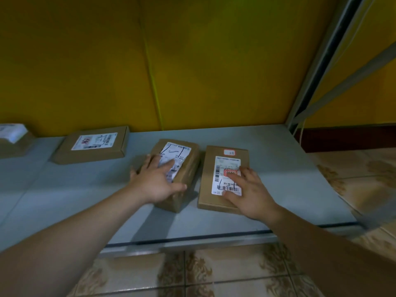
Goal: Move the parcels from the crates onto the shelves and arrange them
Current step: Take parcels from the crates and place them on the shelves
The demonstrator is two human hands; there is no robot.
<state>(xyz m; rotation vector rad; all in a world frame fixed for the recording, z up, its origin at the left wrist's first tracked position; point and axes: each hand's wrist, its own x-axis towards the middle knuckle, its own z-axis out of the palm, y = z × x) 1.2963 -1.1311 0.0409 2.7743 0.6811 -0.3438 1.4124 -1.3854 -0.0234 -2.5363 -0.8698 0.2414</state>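
1. Your left hand (157, 179) lies flat and wide open on top of the taped brown parcel (189, 162). The fingers are spread over its crumpled white label and the thumb stretches out along the near edge. It grips nothing and only rests on the parcel.
2. Your right hand (249, 194) is just as open. Its fingers are splayed on the white label of the flat cardboard parcel (209, 168), the thumb lies by the barcode, and nothing is curled round the box.
3. Both forearms reach forward and slightly inward from the bottom corners, palms down, wrists low over the front of the shelf (289, 179).
4. The two parcels lie on the grey shelf just beside each other with a narrow gap between them, the taped one on the left and turned a little askew.
5. A third parcel (94, 146) lies flat further left, close to the yellow back wall (214, 61). Another parcel (12, 140) is cut off at the left edge.
6. A metal upright (317, 67) rises at the shelf's right end, and a patterned tiled floor (214, 271) shows below the front lip.
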